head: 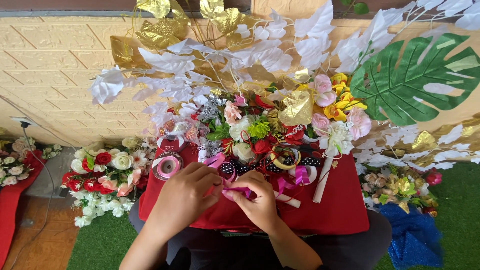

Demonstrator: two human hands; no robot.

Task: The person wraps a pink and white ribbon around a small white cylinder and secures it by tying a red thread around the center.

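Both hands meet over the red cloth (340, 210) that covers the person's lap. The left hand (182, 197) is curled, its fingertips pinched on a bright pink ribbon (235, 191); the right hand (257, 200) is closed around the same ribbon from the other side, thumb and fingers pressing it (the ribbon itself is mostly hidden between the two hands). Just left of the left hand lies a pink ribbon spool (167, 165). Beyond the hands, on the far part of the cloth, sit a black polka-dot ribbon (235, 169), a gold tape roll (285, 157), a purple ribbon loop (301, 175) and a white paper tube (322, 180) leaning to the right. Behind these stands a thick arrangement of artificial flowers (260, 127), white leaves (170, 62) and gold leaves (160, 32), with a large green leaf (415, 80) at far right. A bunch of red and white roses (105, 175) lies on the green mat (100, 245) to the left.
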